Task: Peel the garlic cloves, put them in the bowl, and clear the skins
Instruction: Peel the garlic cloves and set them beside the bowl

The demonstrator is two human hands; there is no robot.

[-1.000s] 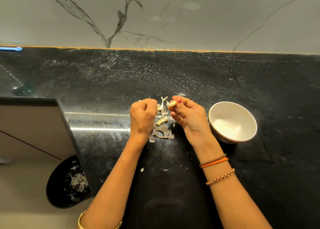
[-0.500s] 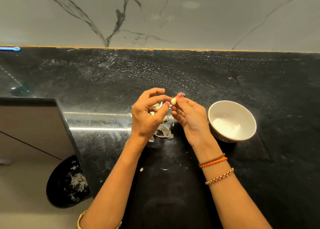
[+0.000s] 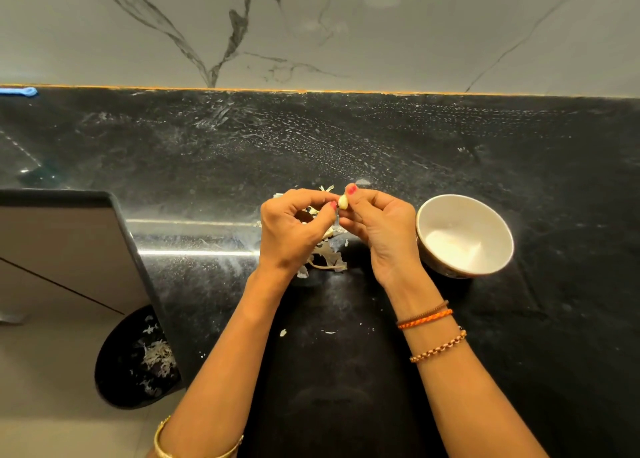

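With my right hand [image 3: 377,229] pinching the garlic clove [image 3: 343,202], my left hand [image 3: 294,229] should nip its skin and strip toward 9 o'clock.

No text, label, brand, number or sign can be read anywhere in the view
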